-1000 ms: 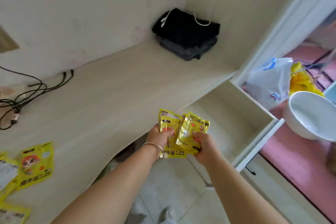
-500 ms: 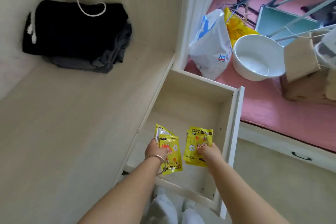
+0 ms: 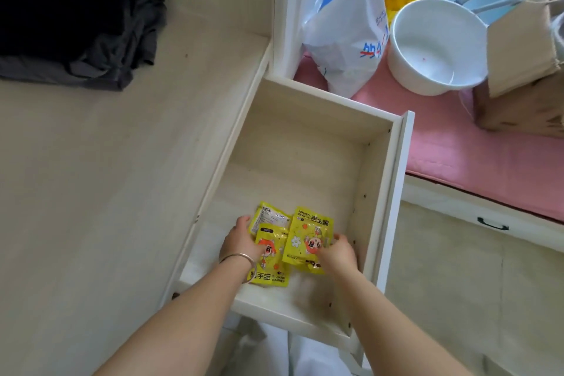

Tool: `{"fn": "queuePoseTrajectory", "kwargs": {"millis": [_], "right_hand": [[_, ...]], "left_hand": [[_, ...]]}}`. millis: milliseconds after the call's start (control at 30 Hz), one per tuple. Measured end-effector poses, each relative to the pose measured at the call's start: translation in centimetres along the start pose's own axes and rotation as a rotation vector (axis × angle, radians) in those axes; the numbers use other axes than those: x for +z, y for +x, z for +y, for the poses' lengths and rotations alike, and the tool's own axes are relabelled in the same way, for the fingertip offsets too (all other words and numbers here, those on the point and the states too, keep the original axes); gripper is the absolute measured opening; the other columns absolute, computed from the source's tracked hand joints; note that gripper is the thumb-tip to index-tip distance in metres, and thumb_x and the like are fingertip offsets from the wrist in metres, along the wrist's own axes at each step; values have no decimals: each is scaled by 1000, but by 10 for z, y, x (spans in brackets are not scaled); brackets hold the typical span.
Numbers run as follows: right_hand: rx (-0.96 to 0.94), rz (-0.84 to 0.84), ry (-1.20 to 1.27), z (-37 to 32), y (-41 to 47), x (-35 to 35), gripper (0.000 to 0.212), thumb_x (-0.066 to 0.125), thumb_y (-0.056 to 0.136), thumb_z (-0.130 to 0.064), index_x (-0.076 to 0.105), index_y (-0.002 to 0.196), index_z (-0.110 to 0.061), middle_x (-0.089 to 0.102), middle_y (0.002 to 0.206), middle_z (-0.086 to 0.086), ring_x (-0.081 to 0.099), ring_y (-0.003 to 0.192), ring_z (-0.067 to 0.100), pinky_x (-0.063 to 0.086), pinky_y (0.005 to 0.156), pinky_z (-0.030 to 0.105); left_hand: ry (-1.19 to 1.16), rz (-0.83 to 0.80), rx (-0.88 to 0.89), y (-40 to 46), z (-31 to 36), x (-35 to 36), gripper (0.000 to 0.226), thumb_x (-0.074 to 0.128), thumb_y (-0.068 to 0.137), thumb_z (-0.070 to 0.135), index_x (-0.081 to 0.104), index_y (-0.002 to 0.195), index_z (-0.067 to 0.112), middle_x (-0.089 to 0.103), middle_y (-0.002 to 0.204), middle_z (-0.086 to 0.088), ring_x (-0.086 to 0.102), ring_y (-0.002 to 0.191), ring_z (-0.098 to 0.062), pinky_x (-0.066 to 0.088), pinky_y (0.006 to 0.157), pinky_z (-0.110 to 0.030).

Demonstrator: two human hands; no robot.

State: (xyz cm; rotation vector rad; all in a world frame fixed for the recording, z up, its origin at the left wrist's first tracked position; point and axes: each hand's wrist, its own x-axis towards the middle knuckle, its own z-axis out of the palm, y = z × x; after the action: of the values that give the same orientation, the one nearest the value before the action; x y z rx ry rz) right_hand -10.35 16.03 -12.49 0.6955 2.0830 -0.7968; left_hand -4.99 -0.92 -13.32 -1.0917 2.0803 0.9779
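Observation:
An open pale wooden drawer (image 3: 378,180) juts out from the desk. Inside it, near the front, lie yellow hand-warmer packets. My left hand (image 3: 242,241), with a bangle on the wrist, holds two overlapping packets (image 3: 270,265) down on the drawer floor, fingers curled on them. My right hand (image 3: 340,253) holds another yellow packet (image 3: 308,235) beside them, fingers curled round its right edge. This packet overlaps the left ones slightly.
The pale desk top (image 3: 106,177) runs left, with folded black and grey clothes (image 3: 79,24) at the back. Right of the drawer, a pink mat (image 3: 473,162) holds a white plastic bag (image 3: 348,27), a white bowl (image 3: 436,46) and a cardboard box (image 3: 525,88).
Both hands have gone down with the yellow packets, from above the drawer to its floor. The view has swung right and down over the drawer.

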Motion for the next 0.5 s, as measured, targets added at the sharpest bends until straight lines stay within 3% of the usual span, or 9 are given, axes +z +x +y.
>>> {"fn": "queuePoseTrajectory", "kwargs": {"millis": [100,200,367,500], "right_hand": [[-93,77,-145,-7,-9,-2,54,56,87,-6,38,138,-6,48,137,14,47,126,31,41,100,34],[-277,53,-293,-19,-28,0,53,49,87,-8,39,138,-11,41,139,9,46,126,27,39,101,34],[-599,-38,-419,-37,-75,-3,44,47,87,-12,47,131,-17,50,134,1,49,122,20,40,89,28],[-887,-45,-473,-41,-131,2,33,49,88,-15,52,121,-22,56,122,-3,55,111,19,37,75,26]], "left_hand": [[145,78,74,-10,3,-8,78,68,79,23,26,145,23,38,145,-6,37,133,-26,39,105,-37],[144,100,91,-32,8,-13,74,64,82,24,25,146,24,35,146,-5,37,133,-24,40,105,-37],[21,157,196,-90,8,-25,61,59,86,27,32,142,28,43,138,0,56,117,-18,46,98,-33],[-90,252,254,-151,-12,-35,52,56,88,20,39,136,30,54,126,7,60,107,-10,47,94,-28]]}}
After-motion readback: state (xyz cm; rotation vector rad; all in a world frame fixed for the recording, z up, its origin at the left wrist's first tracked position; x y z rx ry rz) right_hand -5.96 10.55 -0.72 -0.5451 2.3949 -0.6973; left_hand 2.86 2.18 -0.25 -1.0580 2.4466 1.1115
